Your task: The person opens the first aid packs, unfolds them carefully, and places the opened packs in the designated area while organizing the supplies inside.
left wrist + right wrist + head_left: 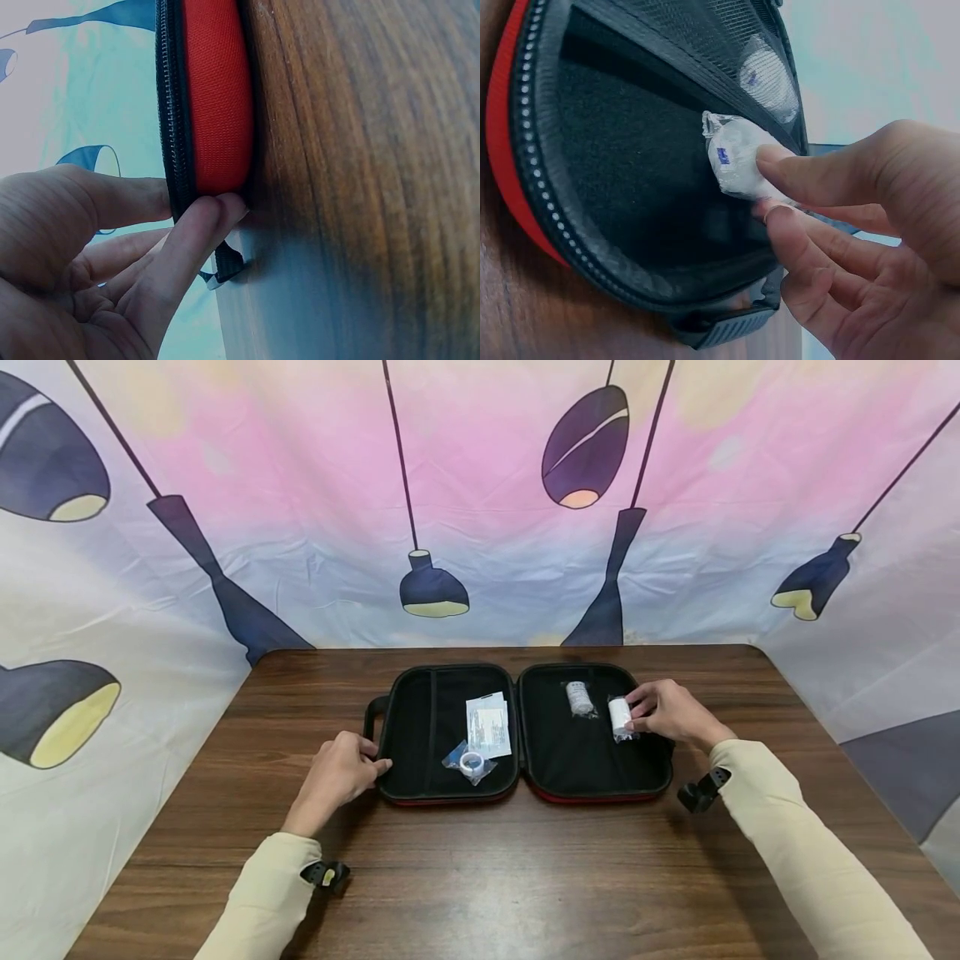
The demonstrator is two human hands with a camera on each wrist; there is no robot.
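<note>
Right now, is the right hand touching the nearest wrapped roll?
Touching: the right wrist view shows the right hand pinching the wrapped roll, thumb against its side.

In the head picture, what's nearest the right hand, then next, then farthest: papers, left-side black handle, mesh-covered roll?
1. Mesh-covered roll: in the case, right half.
2. Papers: left half.
3. Left-side black handle: outer left edge.

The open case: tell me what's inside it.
Left half: white printed papers and a bagged white ring. Right half: a wrapped white roll behind mesh; the right hand pinches another wrapped roll over that half. Anything under the papers is covered.
</note>
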